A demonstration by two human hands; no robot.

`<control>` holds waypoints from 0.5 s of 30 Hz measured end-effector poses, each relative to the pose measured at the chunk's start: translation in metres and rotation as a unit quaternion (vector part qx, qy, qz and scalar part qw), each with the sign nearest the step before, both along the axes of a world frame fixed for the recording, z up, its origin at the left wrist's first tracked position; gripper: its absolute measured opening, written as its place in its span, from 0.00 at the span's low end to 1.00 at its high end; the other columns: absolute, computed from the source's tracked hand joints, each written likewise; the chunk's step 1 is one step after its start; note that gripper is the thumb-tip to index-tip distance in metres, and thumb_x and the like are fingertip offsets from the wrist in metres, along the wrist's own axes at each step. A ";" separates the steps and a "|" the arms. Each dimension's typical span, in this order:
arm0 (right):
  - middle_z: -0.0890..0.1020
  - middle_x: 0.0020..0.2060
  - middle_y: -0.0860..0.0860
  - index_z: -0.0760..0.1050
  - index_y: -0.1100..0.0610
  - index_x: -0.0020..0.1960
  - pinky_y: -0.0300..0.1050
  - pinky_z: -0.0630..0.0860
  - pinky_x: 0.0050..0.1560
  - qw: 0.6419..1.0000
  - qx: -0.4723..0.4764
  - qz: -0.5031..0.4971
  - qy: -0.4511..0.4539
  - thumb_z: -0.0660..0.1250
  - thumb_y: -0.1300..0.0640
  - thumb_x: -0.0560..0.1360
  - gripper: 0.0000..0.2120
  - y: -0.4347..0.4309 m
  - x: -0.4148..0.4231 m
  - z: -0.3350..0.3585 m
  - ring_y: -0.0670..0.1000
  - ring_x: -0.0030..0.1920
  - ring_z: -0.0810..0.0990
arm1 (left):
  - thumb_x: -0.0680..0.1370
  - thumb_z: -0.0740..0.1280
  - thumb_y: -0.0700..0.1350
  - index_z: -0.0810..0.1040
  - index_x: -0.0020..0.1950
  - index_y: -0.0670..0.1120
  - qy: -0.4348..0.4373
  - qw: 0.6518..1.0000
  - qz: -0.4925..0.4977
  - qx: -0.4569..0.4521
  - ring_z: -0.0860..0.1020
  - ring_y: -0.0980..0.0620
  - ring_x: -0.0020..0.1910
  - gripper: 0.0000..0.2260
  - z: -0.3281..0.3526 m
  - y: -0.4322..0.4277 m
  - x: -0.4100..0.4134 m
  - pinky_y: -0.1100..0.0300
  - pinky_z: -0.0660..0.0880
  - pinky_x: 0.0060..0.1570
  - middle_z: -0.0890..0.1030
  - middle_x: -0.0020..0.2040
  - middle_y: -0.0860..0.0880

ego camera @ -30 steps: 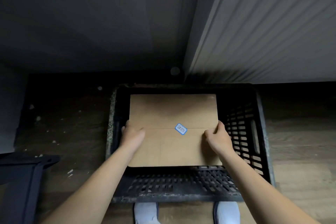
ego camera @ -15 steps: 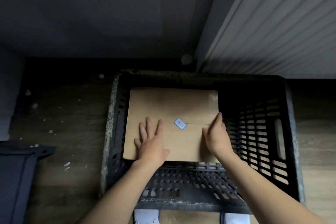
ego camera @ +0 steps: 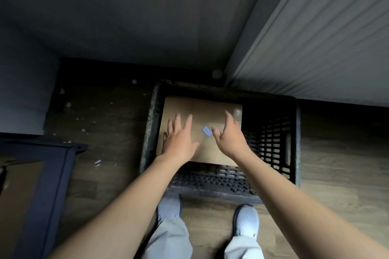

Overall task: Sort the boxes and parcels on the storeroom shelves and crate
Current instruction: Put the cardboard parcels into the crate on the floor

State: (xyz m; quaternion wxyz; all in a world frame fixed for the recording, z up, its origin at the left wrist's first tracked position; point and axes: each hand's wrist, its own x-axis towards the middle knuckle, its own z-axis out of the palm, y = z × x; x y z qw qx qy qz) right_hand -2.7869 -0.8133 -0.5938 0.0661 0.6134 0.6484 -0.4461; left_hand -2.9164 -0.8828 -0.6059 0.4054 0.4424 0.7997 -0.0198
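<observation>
A flat brown cardboard box (ego camera: 202,109) with a small blue sticker (ego camera: 207,131) lies inside the black slatted plastic crate (ego camera: 273,143) on the floor, against the crate's left wall. My left hand (ego camera: 179,139) hovers over the box's left half with fingers spread and straight. My right hand (ego camera: 229,136) is above the box's right half, fingers loosely extended, holding nothing. Whether either hand still touches the box is unclear.
The crate stands on a wooden floor near a dark wall and a ribbed grey shutter (ego camera: 315,38) at the right. A dark blue shelf frame (ego camera: 48,174) with brown cardboard on it is at the lower left. My feet (ego camera: 246,221) stand just before the crate.
Both hands released the box's edges and lifted off it. The box now rests in the crate, and my view has pulled back and upward.
</observation>
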 end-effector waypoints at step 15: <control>0.76 0.65 0.53 0.60 0.51 0.76 0.40 0.66 0.58 0.958 0.009 0.094 0.272 0.57 0.49 0.82 0.23 -0.050 -0.078 0.423 0.51 0.64 0.74 | 0.81 0.63 0.49 0.54 0.79 0.52 -0.042 0.885 0.402 0.230 0.60 0.47 0.75 0.29 0.439 -0.077 -0.024 0.52 0.63 0.68 0.55 0.78 0.47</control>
